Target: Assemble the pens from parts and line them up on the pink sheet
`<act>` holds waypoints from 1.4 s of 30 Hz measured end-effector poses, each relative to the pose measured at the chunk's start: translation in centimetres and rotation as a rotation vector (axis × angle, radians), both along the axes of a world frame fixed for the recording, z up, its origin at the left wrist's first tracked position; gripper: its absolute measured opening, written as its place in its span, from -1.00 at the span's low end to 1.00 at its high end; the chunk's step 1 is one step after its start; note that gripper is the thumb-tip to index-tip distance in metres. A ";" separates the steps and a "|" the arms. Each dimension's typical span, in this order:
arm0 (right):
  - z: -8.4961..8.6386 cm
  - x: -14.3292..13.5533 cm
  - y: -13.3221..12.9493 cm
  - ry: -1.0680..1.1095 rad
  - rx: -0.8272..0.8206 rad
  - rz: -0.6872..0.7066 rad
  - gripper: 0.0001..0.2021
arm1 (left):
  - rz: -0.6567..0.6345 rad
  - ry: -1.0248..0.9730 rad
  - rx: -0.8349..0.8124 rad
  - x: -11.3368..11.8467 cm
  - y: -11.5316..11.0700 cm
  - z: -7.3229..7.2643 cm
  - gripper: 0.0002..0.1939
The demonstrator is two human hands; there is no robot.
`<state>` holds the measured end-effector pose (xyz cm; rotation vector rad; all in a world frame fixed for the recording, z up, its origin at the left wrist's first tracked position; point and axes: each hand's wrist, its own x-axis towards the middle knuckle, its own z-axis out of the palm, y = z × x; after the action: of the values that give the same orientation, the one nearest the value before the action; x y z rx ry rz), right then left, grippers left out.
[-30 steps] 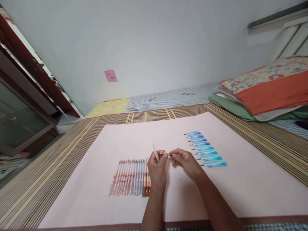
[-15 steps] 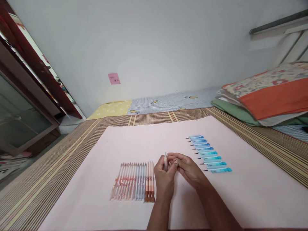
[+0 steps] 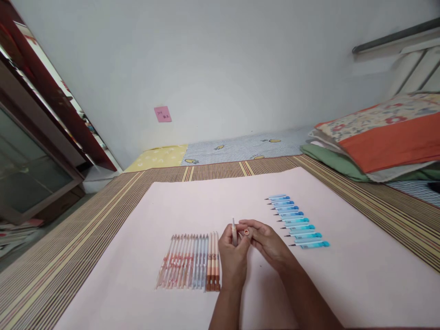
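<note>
Pink sheet [image 3: 195, 201] — right hand [image 3: 270, 245] nearer left hand [image 3: 233, 254], pen [image 3: 234, 235] straighter.

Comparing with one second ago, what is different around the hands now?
The left hand has moved right, nearer the right hand, uncovering the brown-ended pens. Its slim pen part, tilted left before, now stands nearly upright. The hollow piece between both hands now shows its open end more squarely. Nothing was visibly let go. The blue pens lie as they were.
</note>
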<state>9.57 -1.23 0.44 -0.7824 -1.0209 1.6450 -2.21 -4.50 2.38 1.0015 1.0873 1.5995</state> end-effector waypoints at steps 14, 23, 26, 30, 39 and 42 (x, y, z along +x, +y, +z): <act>0.0 3.0 1.3 0.081 -0.025 -0.346 -0.70 | 0.076 -0.006 -0.047 -2.6 0.9 0.8 -0.65; -1.7 -0.6 0.7 -0.653 0.246 -0.525 -0.87 | 0.233 -0.043 0.034 -7.7 1.9 1.0 -0.54; -1.6 -3.5 -0.1 -0.778 0.494 -0.552 -0.88 | 0.225 -0.027 0.008 -7.7 1.8 0.9 -0.57; -1.3 -3.2 -0.3 -0.959 0.615 -0.576 -0.89 | 0.221 0.011 -0.009 -7.8 1.8 0.8 -0.61; -1.4 -2.5 -0.4 -1.210 0.597 -0.494 -0.88 | 0.197 0.015 -0.024 -7.3 1.7 0.8 -0.64; -1.6 -3.0 -0.5 -1.219 0.587 -0.468 -0.87 | 0.207 0.014 -0.033 -7.4 1.7 0.7 -0.64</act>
<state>6.59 -1.71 -1.20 -1.4845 -1.8248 0.2843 -9.58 -2.76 3.03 0.9025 1.2561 1.7353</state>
